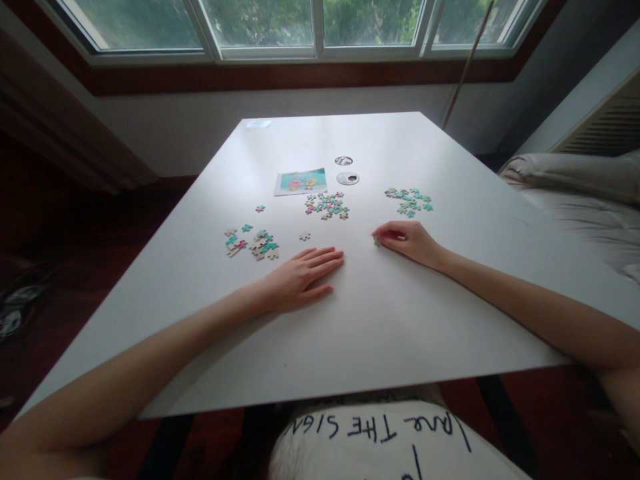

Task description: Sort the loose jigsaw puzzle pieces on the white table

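My left hand (306, 279) lies flat on the white table (350, 333), fingers stretched to the right, holding nothing. Between the fingertips of my right hand (407, 240) is a green puzzle piece (377, 241), pinched just at the tabletop. A pile of mixed-colour puzzle pieces (328, 205) sits in the middle, beyond my hands. Past my right hand lies a group of mostly green pieces (409, 201). Left of my left hand is a heap of pieces (261, 245), some face down. A single pale piece (305, 237) rests just beyond my left fingers.
A colourful picture card (301, 181) lies behind the middle pile, beside two round discs (347, 178). One lone piece (260, 209) lies left of that pile. A window (315, 30) is beyond the table, and a pale cushioned seat (575, 193) stands at the right.
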Motion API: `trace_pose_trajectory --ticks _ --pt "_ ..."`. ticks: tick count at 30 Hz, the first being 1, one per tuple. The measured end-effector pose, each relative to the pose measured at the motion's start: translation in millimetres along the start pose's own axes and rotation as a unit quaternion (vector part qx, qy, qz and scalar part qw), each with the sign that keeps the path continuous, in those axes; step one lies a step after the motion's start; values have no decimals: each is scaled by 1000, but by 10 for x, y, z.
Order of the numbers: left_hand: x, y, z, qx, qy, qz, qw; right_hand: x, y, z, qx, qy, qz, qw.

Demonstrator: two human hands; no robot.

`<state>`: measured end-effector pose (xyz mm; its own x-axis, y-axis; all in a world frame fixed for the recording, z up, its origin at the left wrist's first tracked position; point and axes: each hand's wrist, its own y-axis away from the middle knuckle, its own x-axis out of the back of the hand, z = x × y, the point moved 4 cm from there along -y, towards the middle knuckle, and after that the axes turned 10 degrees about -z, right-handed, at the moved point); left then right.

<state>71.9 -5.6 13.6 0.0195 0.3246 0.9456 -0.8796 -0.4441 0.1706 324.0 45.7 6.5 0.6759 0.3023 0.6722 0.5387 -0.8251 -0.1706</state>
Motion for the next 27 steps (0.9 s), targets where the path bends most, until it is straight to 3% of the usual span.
trace_pose_trajectory --ticks 27 --pt "-1 0 -10 -5 10 10 1000 3 -4 -13 2 -1 -1 1000"
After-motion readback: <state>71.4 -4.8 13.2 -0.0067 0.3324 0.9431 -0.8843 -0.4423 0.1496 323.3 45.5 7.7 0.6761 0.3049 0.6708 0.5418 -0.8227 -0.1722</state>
